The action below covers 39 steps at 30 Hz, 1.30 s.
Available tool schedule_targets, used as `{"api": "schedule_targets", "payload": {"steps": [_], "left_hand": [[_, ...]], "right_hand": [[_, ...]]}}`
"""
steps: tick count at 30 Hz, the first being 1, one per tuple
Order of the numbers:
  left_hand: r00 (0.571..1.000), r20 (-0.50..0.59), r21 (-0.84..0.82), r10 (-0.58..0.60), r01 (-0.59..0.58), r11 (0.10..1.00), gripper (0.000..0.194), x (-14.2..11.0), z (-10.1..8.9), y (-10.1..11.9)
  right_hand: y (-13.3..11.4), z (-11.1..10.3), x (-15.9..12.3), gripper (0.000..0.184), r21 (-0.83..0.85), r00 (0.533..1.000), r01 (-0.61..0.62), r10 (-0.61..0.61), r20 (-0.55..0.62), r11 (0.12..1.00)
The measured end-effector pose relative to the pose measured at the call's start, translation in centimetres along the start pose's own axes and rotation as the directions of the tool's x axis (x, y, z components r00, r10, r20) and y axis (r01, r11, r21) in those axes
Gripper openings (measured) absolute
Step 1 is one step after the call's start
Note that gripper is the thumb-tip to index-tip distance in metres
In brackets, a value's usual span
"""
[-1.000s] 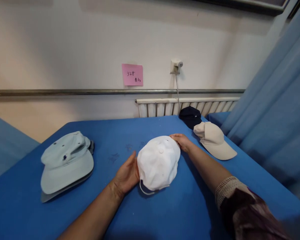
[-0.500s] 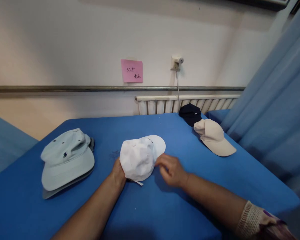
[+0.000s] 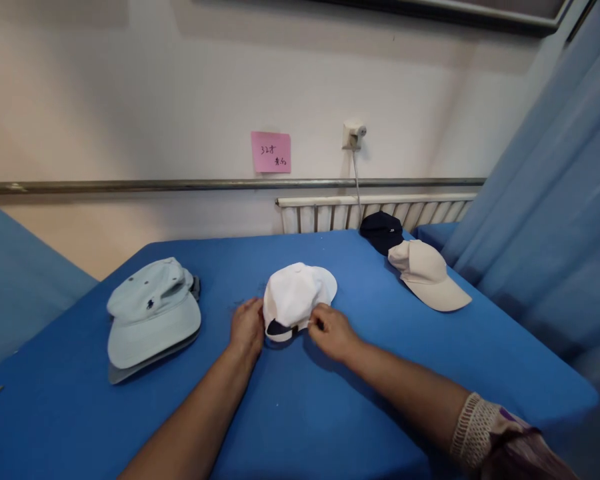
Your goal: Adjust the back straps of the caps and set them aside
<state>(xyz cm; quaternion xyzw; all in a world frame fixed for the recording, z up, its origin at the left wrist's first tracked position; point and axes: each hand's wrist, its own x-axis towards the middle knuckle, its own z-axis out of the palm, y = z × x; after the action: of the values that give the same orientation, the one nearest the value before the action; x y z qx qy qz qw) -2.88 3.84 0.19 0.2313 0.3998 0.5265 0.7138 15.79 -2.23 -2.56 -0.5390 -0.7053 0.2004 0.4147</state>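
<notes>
A white baseball cap (image 3: pixel 296 293) sits on the blue-covered table, its brim pointing away to the right and its back opening and strap facing me. My left hand (image 3: pixel 247 327) is at the cap's left edge, fingertips partly hidden against it, and appears to hold that side. With fingers pinched, my right hand (image 3: pixel 333 331) grips the cap's lower right edge. To the left lie stacked caps, a pale blue-grey cap (image 3: pixel 155 313) on top with a small dark emblem. At the far right, a beige cap (image 3: pixel 425 270) rests beside a dark navy cap (image 3: pixel 381 231).
The blue table cover (image 3: pixel 330 413) spreads under everything. Behind stand a white radiator (image 3: pixel 325 215) and a metal rail (image 3: pixel 180 185) along the wall. A pink note (image 3: pixel 271 152) and a socket with a plug (image 3: pixel 353 135) are above. Blue curtains (image 3: pixel 545 200) hang at both sides.
The white cap has turned and lowered so its strap opening now faces me. My left hand has come out from under it to its left side; my right hand now grips its edge.
</notes>
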Motion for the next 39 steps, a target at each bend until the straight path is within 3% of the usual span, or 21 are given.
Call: {"api": "schedule_targets", "payload": {"steps": [1,3,4,5,7,8,10,12,16,19,23,26,31,33,36,39], "left_hand": [[0.996,-0.037,-0.006,0.085,-0.085,0.996,0.03,-0.6,0.2,0.1],[0.946,-0.013,0.157,0.324,-0.318,0.935,0.032,-2.2,0.8,0.1],[0.881,0.101,0.325,0.462,-0.468,0.822,0.03,-3.0,1.1,-0.2],[0.8,0.29,0.486,0.526,-0.596,0.639,0.026,-3.8,1.6,-0.5],[0.646,0.659,0.583,0.385,-0.762,0.281,0.026,-4.9,2.6,-1.5],[0.593,0.752,0.573,0.289,-0.804,0.159,0.031,-5.1,3.1,-2.0],[0.552,0.801,0.567,0.23,-0.824,0.003,0.038,-4.9,3.8,-2.8],[0.553,0.792,0.586,0.258,-0.808,-0.068,0.036,-4.1,4.0,-3.0],[0.549,0.805,0.576,0.227,-0.815,-0.07,0.026,-2.9,3.6,-2.9],[0.558,0.814,0.575,0.162,-0.814,-0.087,0.023,-3.0,3.5,-2.8],[0.59,0.804,0.594,0.077,-0.792,-0.14,0.022,-3.5,3.7,-2.7],[0.59,0.806,0.59,0.041,-0.798,-0.122,0.022,-3.7,3.8,-2.7],[0.631,0.773,0.632,0.069,-0.775,0.015,0.019,-3.3,3.5,-3.0],[0.666,0.733,0.662,0.138,-0.746,0.081,0.021,-3.0,3.3,-3.0],[0.736,0.625,0.693,0.26,-0.677,0.249,0.036,-3.1,3.1,-2.8],[0.753,0.596,0.669,0.279,-0.657,0.346,0.046,-3.7,3.0,-2.3]], "right_hand": [[0.6,-0.4,0.6,0.014,0.067,0.993,-0.097,0.102,-0.065,0.993],[1.8,-1.0,1.6,0.018,0.167,0.959,-0.223,0.247,-0.139,0.96],[2.3,-1.3,1.9,0.02,0.194,0.947,-0.248,0.28,-0.157,0.949],[2.6,-1.4,2.1,0.021,0.21,0.942,-0.255,0.291,-0.165,0.944],[2.8,-1.5,2.0,0.021,0.233,0.944,-0.245,0.286,-0.167,0.941],[2.7,-1.6,1.8,0.02,0.251,0.948,-0.231,0.276,-0.16,0.94],[2.1,-1.7,1.1,0.018,0.318,0.964,-0.177,0.229,-0.136,0.931],[1.5,-1.9,0.3,0.018,0.412,0.977,-0.114,0.176,-0.116,0.904],[0.6,-2.4,-0.6,0.017,0.523,0.982,-0.079,0.156,-0.105,0.849],[0.3,-2.6,-0.8,0.017,0.506,0.989,-0.063,0.122,-0.085,0.86],[-0.8,-3.0,-1.3,0.016,0.416,0.998,0.051,-0.03,-0.057,0.908],[-1.8,-3.5,-1.7,0.016,0.365,0.986,0.167,-0.164,-0.041,0.916],[-2.1,-4.1,-1.8,0.008,0.314,0.963,0.269,-0.264,-0.059,0.911],[-1.5,-4.1,-1.6,0.019,0.283,0.96,0.278,-0.261,-0.098,0.918],[-0.6,-4.1,-1.1,0.043,0.18,0.943,0.333,-0.326,-0.07,0.926],[-0.2,-4.1,-0.6,0.05,0.1,0.922,0.388,-0.387,-0.032,0.916]]}}
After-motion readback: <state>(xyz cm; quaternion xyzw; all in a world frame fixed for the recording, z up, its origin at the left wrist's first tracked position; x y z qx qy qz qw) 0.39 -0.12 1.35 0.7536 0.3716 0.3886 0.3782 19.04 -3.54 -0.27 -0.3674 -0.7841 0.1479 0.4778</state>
